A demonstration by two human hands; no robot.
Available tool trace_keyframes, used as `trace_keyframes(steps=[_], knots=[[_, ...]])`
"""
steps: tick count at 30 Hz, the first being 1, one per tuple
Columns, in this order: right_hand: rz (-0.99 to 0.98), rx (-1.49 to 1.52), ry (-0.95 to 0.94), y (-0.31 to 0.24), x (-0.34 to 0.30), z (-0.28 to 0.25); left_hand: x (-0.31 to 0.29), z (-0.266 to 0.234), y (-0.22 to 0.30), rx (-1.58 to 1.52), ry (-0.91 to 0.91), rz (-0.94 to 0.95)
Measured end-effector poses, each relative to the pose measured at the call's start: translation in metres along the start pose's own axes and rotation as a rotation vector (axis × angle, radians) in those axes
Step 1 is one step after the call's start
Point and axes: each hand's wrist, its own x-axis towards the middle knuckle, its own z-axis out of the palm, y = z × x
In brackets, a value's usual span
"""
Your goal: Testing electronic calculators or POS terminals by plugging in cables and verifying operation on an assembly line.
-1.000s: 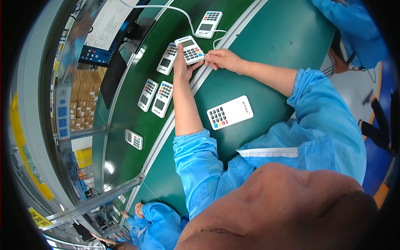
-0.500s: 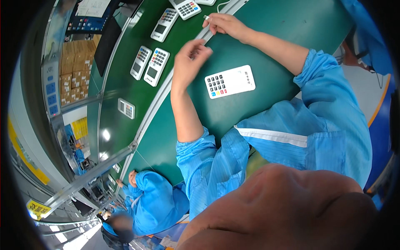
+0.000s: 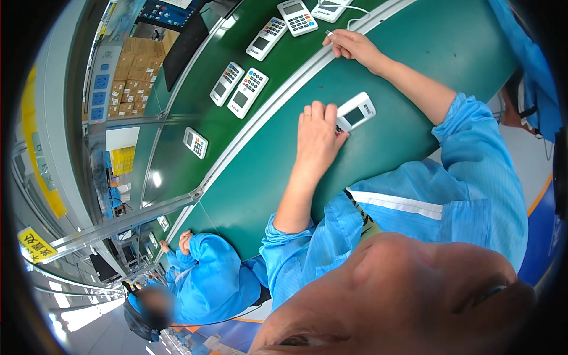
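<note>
My left hand (image 3: 319, 139) is closed over the keypad end of a white card payment terminal (image 3: 357, 115) on the green table. The terminal's dark screen shows beyond my fingers; most of its keys are hidden. Farther off and to the right, my right hand (image 3: 355, 50) pinches the small white plug (image 3: 329, 34) of a cable above the metal rail. A thin white cable (image 3: 357, 8) loops near that hand, beside more terminals.
A metal rail (image 3: 284, 86) divides the near table from a green conveyor-like surface. Several white terminals lie beyond it, among them one with coloured keys (image 3: 297, 16), a pair (image 3: 247, 93) and a single one (image 3: 196, 142). A co-worker in blue (image 3: 207, 278) sits at the left.
My left hand has come down to the right onto the terminal. The terminal has turned, its screen now showing where its blank side faced up before. My right hand still pinches the plug.
</note>
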Motion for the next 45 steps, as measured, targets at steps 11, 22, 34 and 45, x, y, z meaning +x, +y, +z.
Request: trace_keyframes(steps=[11,22,34,45], knots=[[-0.128,-0.049,-0.054,0.003,-0.001,-0.013,0.000,0.005,0.019,-0.191,-0.188,0.028],[-0.163,-0.058,0.005,-0.008,-0.007,-0.012,0.063,0.040,-0.061,-2.062,0.574,-0.285],[0.051,-0.186,-0.271,-0.013,-0.026,0.015,0.118,0.063,-0.066,-2.264,0.691,-0.288],[0.020,-0.141,-0.215,0.004,-0.023,0.018,0.125,0.072,-0.062,-2.158,0.679,-0.259]])
